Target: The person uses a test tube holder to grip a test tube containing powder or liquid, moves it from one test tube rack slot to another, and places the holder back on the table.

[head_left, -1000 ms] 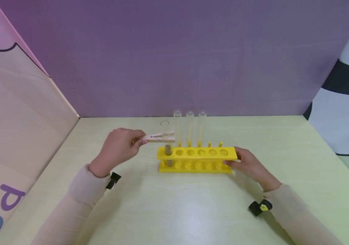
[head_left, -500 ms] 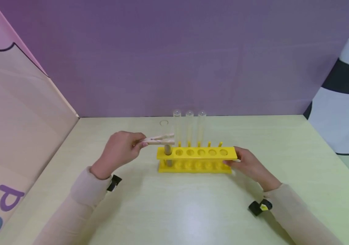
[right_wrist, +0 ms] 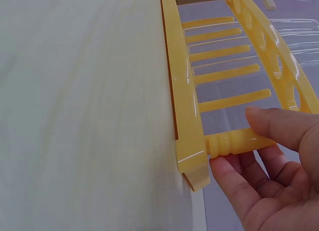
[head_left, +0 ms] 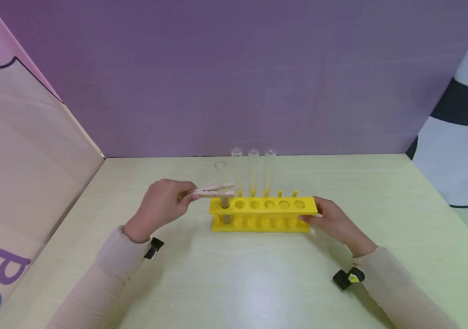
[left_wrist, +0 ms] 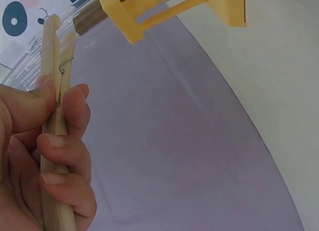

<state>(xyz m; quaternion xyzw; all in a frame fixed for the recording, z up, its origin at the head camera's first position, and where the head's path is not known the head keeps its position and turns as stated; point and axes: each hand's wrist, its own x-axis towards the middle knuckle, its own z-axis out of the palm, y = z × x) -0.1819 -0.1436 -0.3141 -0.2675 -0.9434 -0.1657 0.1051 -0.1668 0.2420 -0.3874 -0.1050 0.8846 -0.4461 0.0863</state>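
My left hand (head_left: 161,203) grips a wooden test tube clamp (head_left: 207,193), its fingers wrapped around the two handles in the left wrist view. The clamp's tips lie at a glass test tube (head_left: 221,172), just above the yellow test tube rack (head_left: 262,205); whether they touch the glass I cannot tell. That tube stands upright in the leftmost hole, with grey-brown contents (left_wrist: 89,19) in its lower part. At the rack's other end, my right hand (head_left: 334,224) holds the end post (right_wrist: 237,141) between thumb and fingers.
Three clear test tubes (head_left: 253,171) stand upside down on pegs at the rack's back. Two more pegs (head_left: 287,194) at the right are bare. A purple wall (head_left: 234,77) borders the pale table (head_left: 234,283) behind.
My left hand has lowered the clamp a little along the test tube, closer to the rack's top. The tube, the rack and my right hand stay in place.
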